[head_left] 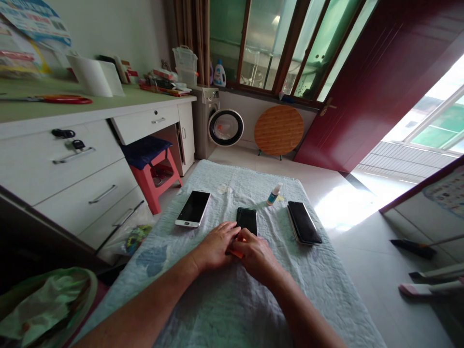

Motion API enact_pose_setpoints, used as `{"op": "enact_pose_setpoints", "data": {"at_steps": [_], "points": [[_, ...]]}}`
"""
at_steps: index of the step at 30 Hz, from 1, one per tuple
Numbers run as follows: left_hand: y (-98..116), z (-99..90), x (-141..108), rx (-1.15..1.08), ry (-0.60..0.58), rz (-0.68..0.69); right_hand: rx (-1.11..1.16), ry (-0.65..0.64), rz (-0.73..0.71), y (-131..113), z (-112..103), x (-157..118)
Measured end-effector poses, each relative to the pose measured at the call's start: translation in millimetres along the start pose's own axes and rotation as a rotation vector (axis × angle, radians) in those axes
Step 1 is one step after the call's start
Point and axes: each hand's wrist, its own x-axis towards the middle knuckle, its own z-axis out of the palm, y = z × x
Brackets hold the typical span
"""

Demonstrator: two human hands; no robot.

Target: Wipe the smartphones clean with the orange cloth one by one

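A black smartphone (247,220) lies on the cloth-covered table in front of me, its lower part hidden by my hands. My left hand (217,244) holds the phone's left edge, fingers together. Over the phone's lower end, my right hand (255,253) is closed around a small orange piece (237,248), mostly hidden, so its kind is unclear. A white-framed smartphone (195,209) lies to the left, screen up. To the right sits another dark smartphone (303,222), seemingly on top of something pale. A small spray bottle (274,194) stands behind, between the two right-hand phones.
The table has a pale quilted cover (232,179). At left are a white drawer desk (105,174), a red stool (154,174) and a bin (47,309). Beyond the table are an open washing machine door (226,127), a round wooden tabletop (278,129) and a red door (358,82).
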Motion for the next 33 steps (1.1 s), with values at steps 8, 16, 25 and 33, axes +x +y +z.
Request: {"op": "enact_pose_setpoints", "data": {"at_steps": [8, 16, 25, 33], "points": [[-5.6, 0.6, -0.9, -0.036, 0.018, 0.014, 0.158, -0.12, 0.038, 15.1, -23.2, -12.8], [-2.8, -1.3, -2.5, -0.03, 0.007, -0.014, 0.23, -0.215, 0.13, 35.1, -32.8, -19.1], [-5.3, 1.4, -1.9, -0.033, 0.015, -0.004, 0.172, 0.073, 0.173, 52.9, -20.4, -9.0], [-5.1, 2.1, -1.7, -0.042, 0.035, 0.007, 0.162, 0.312, 0.241, 63.5, 8.6, 4.3]]}}
